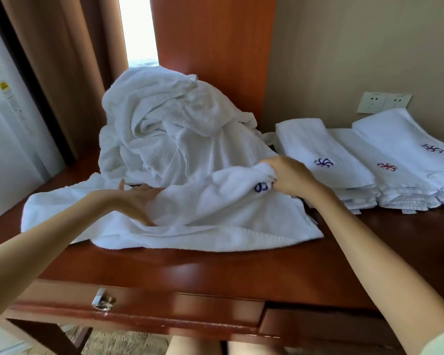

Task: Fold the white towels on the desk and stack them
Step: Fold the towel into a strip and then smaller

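Right hand (290,178) grips towel (215,221) on desk (215,272); left hand (136,198) flat, touching it.

On the wooden bench (215,272) a white towel (215,221) lies spread at the centre. The right hand (290,178) grips a bunched part of it beside a blue emblem. The left hand (136,198) rests on it with straight fingers. A pile of crumpled towels (164,124) stands at 12 o'clock, and folded towels (344,155) lie at 2 o'clock.

Desk (215,272) front free; towel heap (164,124) blocks rear, folded stacks (318,144) perhaps crowd right.
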A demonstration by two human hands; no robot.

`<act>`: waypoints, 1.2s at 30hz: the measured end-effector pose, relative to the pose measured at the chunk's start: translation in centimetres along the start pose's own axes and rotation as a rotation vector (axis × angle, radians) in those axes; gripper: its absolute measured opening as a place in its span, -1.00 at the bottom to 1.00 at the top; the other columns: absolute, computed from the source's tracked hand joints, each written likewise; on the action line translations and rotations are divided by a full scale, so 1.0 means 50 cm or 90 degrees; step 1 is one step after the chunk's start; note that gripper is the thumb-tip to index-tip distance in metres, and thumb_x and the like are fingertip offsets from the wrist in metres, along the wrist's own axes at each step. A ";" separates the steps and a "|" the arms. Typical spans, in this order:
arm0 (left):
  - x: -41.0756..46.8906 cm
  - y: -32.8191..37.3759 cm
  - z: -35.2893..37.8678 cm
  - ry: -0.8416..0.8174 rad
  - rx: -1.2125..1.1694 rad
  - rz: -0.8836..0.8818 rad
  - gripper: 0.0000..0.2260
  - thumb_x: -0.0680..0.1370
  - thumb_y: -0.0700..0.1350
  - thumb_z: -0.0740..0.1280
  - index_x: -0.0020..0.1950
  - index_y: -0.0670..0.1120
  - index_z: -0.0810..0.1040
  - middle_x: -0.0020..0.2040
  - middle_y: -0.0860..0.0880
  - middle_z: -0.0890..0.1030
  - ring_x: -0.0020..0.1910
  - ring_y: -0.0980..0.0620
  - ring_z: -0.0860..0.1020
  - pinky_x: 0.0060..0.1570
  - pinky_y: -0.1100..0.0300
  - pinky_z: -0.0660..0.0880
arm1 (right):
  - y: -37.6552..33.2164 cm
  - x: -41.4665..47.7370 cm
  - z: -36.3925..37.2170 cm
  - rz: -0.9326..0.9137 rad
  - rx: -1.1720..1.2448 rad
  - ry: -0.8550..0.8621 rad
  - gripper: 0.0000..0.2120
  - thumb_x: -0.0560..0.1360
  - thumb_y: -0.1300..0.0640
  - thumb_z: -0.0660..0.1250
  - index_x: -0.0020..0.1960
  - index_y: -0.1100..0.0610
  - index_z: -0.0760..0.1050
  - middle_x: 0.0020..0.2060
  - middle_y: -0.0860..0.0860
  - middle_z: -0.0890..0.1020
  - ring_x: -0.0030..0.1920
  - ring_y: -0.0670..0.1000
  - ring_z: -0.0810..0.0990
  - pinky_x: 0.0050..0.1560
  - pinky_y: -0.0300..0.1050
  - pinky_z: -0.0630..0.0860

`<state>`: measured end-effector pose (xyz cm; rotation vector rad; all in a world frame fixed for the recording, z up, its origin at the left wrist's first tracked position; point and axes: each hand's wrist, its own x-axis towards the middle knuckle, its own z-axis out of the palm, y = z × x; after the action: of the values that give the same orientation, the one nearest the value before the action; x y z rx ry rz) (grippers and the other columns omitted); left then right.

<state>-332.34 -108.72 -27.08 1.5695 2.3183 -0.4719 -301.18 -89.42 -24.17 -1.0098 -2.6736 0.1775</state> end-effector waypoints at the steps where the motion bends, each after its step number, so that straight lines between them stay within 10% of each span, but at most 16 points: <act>1: -0.002 -0.003 -0.001 0.010 0.011 -0.006 -0.04 0.39 0.27 0.39 0.56 0.13 -0.17 0.55 0.02 0.10 0.55 -0.06 0.05 0.42 -0.25 -0.29 | -0.005 0.007 -0.014 -0.015 -0.027 0.087 -0.63 0.43 0.33 0.32 0.21 0.12 0.55 0.04 0.11 0.59 0.06 0.17 0.55 -0.13 -0.13 0.33; 3: -0.010 -0.007 -0.004 0.106 0.000 -0.002 -0.19 0.40 0.22 0.42 0.53 0.10 0.09 0.45 0.03 0.35 0.43 -0.07 0.32 0.44 -0.12 0.05 | -0.013 0.015 -0.045 -0.047 -0.070 0.224 -0.58 0.35 0.42 0.32 0.17 0.16 0.58 -0.03 0.14 0.56 0.02 0.20 0.49 -0.16 -0.09 0.25; 6: -0.023 -0.010 -0.026 0.512 -0.014 0.030 -0.65 0.37 -0.23 0.44 0.14 -0.09 0.54 -0.01 -0.13 0.64 -0.07 -0.22 0.60 -0.08 -0.05 0.53 | -0.020 0.012 -0.084 -0.092 -0.139 0.422 -0.55 0.30 0.48 0.25 0.08 0.15 0.62 -0.14 0.14 0.53 -0.09 0.20 0.47 -0.11 -0.03 0.24; 8: -0.024 -0.025 -0.050 0.772 -0.004 -0.001 -0.64 0.23 -0.46 0.36 -0.03 -0.21 0.53 -0.15 -0.22 0.54 -0.21 -0.26 0.52 -0.10 -0.12 0.47 | -0.021 0.003 -0.088 -0.128 -0.212 0.604 -0.60 0.40 0.44 0.17 0.04 0.11 0.64 -0.21 0.11 0.52 -0.16 0.15 0.43 -0.08 -0.03 0.24; 11: -0.026 -0.046 -0.056 0.898 0.000 -0.002 -0.47 0.21 -0.43 0.38 0.17 -0.19 0.48 0.09 -0.23 0.43 0.09 -0.26 0.41 0.42 -0.02 0.06 | 0.000 -0.025 -0.062 -0.179 -0.304 0.711 -0.62 0.56 0.34 0.13 0.16 0.05 0.63 -0.05 0.08 0.45 -0.10 0.10 0.34 0.01 0.01 0.26; 15: -0.032 -0.045 0.051 0.663 0.094 0.255 -0.36 0.15 -0.27 0.61 0.21 -0.14 0.55 0.24 -0.22 0.48 0.26 -0.18 0.40 0.39 -0.06 0.18 | 0.055 -0.129 0.025 -0.242 -0.328 0.336 -0.27 0.15 0.48 0.44 0.26 0.04 0.56 0.18 0.12 0.46 0.19 0.17 0.36 0.25 0.16 0.36; 18: -0.059 -0.025 0.109 0.500 0.017 0.285 -0.14 0.12 -0.40 0.46 0.38 0.07 0.44 0.41 -0.06 0.38 0.40 -0.10 0.34 0.36 -0.06 0.30 | 0.086 -0.206 0.072 -0.200 -0.263 0.043 -0.10 0.22 0.49 0.33 0.46 -0.09 0.34 0.44 0.06 0.33 0.45 0.04 0.10 0.47 0.01 -0.08; 23: -0.084 0.074 0.103 0.311 0.052 0.311 -0.07 0.32 -0.27 0.30 0.55 0.22 -0.09 0.50 0.25 -0.06 0.52 0.20 -0.13 0.50 0.04 -0.25 | 0.092 -0.241 0.068 -0.179 -0.088 -0.006 -0.24 0.34 0.48 0.20 0.44 -0.06 0.38 0.51 -0.09 0.23 0.52 -0.07 0.09 0.43 -0.25 -0.08; 28: -0.130 0.166 0.045 0.247 -0.051 0.399 -0.77 0.53 0.15 0.25 0.17 0.20 0.45 0.16 0.21 0.46 0.11 0.20 0.46 0.18 0.18 0.38 | 0.079 -0.284 0.024 -0.167 -0.016 -0.036 -0.69 0.36 0.24 0.33 0.04 -0.04 0.59 0.00 -0.22 0.62 0.02 -0.12 0.56 0.06 -0.21 0.33; 30: -0.137 0.194 0.020 0.218 -0.045 0.388 -0.65 0.51 0.37 0.11 0.08 0.21 0.49 -0.03 0.21 0.53 -0.06 0.25 0.49 0.04 0.25 0.42 | 0.070 -0.307 0.009 -0.116 0.016 -0.155 -0.83 0.41 -0.03 0.39 0.00 -0.14 0.56 -0.02 -0.30 0.58 -0.07 -0.23 0.53 -0.03 -0.20 0.41; 33: -0.124 0.236 0.007 0.205 -0.126 0.378 -0.49 0.44 0.44 -0.01 0.23 0.26 0.45 0.02 0.21 0.57 -0.03 0.28 0.51 0.04 0.25 0.47 | 0.066 -0.327 -0.034 -0.035 0.105 -0.339 -0.52 0.25 -0.43 0.38 0.10 -0.26 0.53 0.06 -0.39 0.53 0.04 -0.30 0.51 0.03 -0.27 0.45; 36: -0.090 0.289 0.016 0.262 -0.132 0.425 -0.49 0.51 0.33 0.06 0.38 0.16 0.41 0.26 0.15 0.49 0.18 0.20 0.47 0.19 0.22 0.43 | 0.060 -0.322 -0.067 0.011 0.291 -0.372 -0.56 0.37 -0.38 0.34 0.15 -0.19 0.56 0.00 -0.27 0.64 -0.05 -0.23 0.60 -0.03 -0.34 0.47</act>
<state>-317.23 -107.78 -27.34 2.3320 1.8228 0.2645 -286.73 -97.80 -25.04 -0.9288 -2.8845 1.1898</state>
